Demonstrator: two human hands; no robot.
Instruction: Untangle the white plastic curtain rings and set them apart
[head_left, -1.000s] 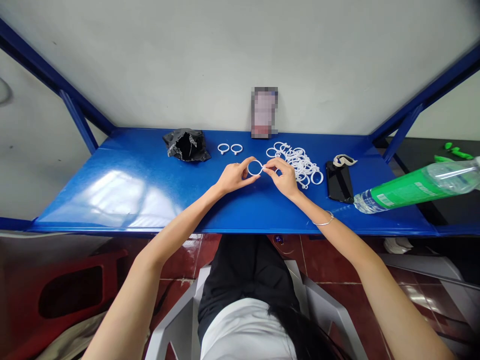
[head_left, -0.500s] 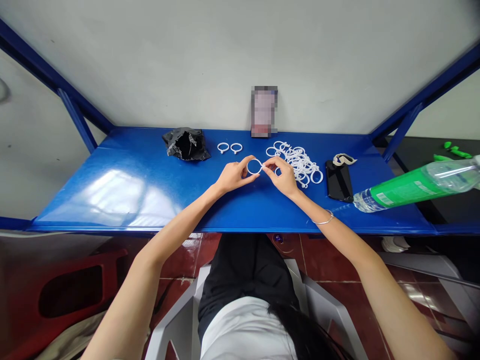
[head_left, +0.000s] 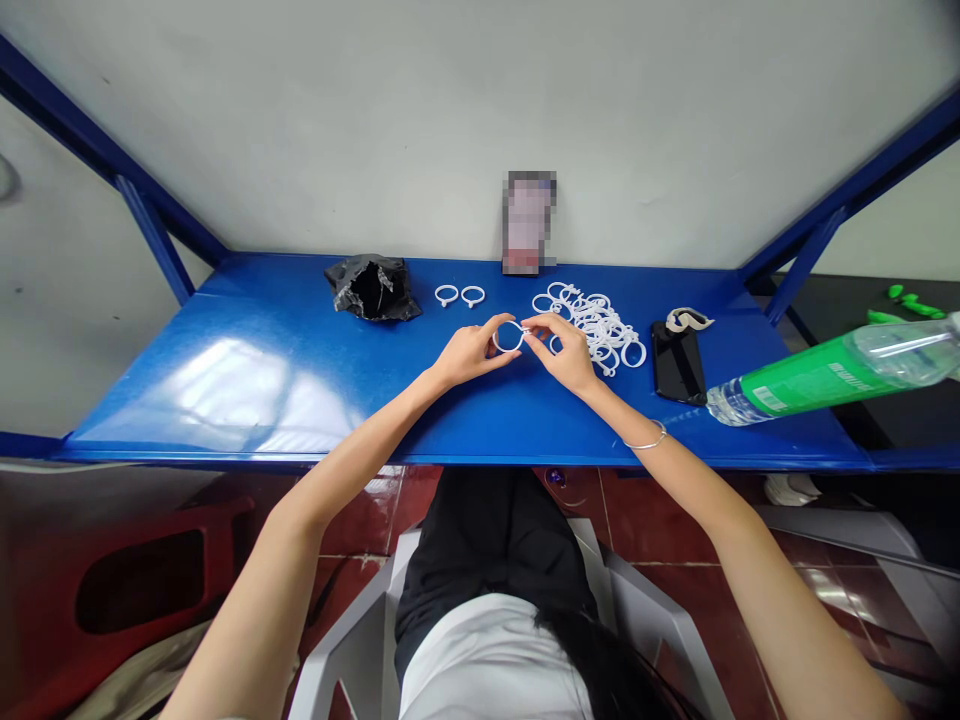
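Observation:
Between my two hands is a white plastic curtain ring (head_left: 508, 322), held just above the blue table. My left hand (head_left: 466, 354) grips its left side, thumb below and fingers above. At the ring's right side, where the small eyelet seems to be, the fingertips of my right hand (head_left: 564, 352) pinch it; they partly cover that spot. Right behind my right hand lies a heap of similar white curtain rings (head_left: 600, 325). Two separate curtain rings, a left one (head_left: 446, 290) and a right one (head_left: 472, 290), rest side by side farther back, eyelets toward me.
A crumpled black plastic bag (head_left: 373, 288) lies open at back left. A blurred upright phone-like object (head_left: 528, 225) leans on the wall. Right of the heap are a black phone (head_left: 678, 362), a beige strap-like item (head_left: 688, 319) and a green-labelled bottle (head_left: 825, 375).
The curtain ring has turned or shifted very slightly between my fingers, and my right fingertips have moved a little on it. Everything on the table stays put.

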